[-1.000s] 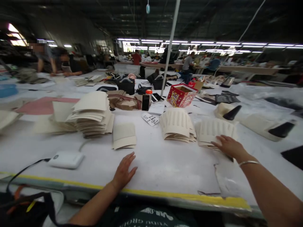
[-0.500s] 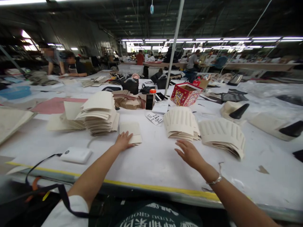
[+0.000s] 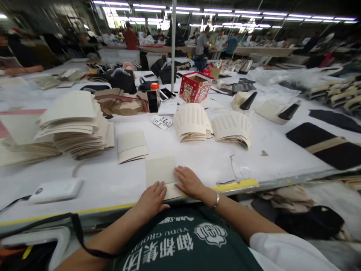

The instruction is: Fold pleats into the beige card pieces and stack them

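One pale panel (image 3: 160,168), seemingly touching left grip (image 3: 152,198), right grip (image 3: 190,182)

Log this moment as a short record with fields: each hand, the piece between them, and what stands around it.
Left hand: fingers on the near left part of the pale flat piece
Right hand: fingers at its right edge
Piece position: near edge of the white table
Beyond, left: small pale stack, tall sheet stack
Beyond, right: two ridged, curved stacks
Far left: white device with black cable
Farther back: dark phone, red box
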`<state>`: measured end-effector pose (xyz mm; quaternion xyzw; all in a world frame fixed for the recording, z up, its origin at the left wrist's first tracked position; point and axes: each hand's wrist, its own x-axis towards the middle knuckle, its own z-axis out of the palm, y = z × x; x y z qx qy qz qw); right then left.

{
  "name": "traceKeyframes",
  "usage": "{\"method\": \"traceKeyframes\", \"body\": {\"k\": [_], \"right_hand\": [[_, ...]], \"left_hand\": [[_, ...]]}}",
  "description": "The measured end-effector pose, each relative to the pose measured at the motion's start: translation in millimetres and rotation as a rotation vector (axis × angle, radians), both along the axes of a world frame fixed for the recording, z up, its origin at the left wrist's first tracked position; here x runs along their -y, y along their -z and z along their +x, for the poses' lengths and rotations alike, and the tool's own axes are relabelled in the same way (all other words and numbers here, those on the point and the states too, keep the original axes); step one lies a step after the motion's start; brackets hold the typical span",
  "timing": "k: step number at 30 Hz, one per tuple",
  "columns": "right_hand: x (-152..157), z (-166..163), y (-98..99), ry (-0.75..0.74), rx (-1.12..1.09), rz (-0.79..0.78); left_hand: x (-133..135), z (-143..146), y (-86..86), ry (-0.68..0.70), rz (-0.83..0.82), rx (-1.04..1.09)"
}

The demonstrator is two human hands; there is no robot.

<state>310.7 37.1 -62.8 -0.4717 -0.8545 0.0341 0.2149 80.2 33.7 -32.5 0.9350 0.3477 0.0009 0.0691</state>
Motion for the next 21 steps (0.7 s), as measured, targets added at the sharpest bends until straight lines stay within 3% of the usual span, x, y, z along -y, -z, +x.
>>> {"method": "traceKeyframes", "body": {"k": [3,5,7,10,14,18,21], "right_hand": [[15.7,-4.4,12.6,-0.019,0.099,-0.096],[16.9,-4.2,9.3,-0.011,0.103,-0.129],[8.9,-1.6,-1.8,-0.031,0.076,-0.180],[-21.8,4.6,-21.3,-0.037,0.008,-0.328],[-83.5,9.3,-32.2,0.131,-0.053,-0.463],[-130.2,3.5,-30.6,0.051,0.101,-0.558],[-142.9,-3.0,-33.7,0.019,0.219,-0.641]], "left_hand": [[-11.4,7.8,2.1,-0.058,0.011,0.201],[-34.1,18.5,3.6,-0.135,0.041,0.335],[-54.1,32.5,8.0,-0.197,0.010,0.335],[-68.4,51.1,13.9,-0.238,-0.098,0.149],[-72.4,62.0,4.8,-0.224,-0.179,-0.031],[-78.9,67.3,-10.4,-0.216,-0.234,-0.120],[-84.1,70.9,-12.0,-0.214,-0.250,-0.115]]}}
